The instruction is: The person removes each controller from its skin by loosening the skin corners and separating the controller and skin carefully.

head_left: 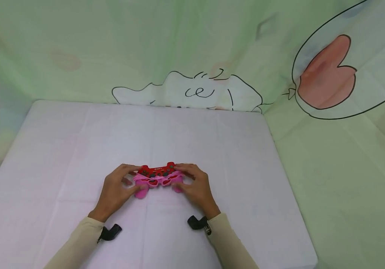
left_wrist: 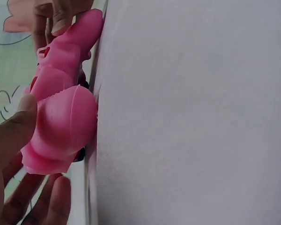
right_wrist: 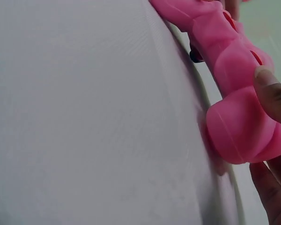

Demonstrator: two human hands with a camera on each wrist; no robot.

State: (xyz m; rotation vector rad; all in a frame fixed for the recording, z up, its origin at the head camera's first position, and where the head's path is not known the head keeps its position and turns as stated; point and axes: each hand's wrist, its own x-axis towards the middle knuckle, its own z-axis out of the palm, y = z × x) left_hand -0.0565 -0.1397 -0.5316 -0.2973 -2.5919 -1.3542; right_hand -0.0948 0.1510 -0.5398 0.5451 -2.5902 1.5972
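A red game controller (head_left: 156, 172) with a SONY mark sits around the middle of the table. Its near part and both handles are wrapped in a pink rubbery cover (head_left: 141, 192), while the far red part is bare. My left hand (head_left: 114, 191) holds the left end, its thumb on the cover and its fingers at the far side. On the other end, my right hand (head_left: 197, 187) grips in the same way. Both wrist views show the rounded pink handles of the cover (left_wrist: 61, 117) close up, low over the tabletop. Most of the controller is hidden there.
The white-covered table (head_left: 196, 138) spreads around the hands. A green printed curtain (head_left: 138, 45) hangs behind it, with a heart balloon drawing (head_left: 327, 74) at the right. Black wrist mounts (head_left: 111, 232) stick out from both sleeves.
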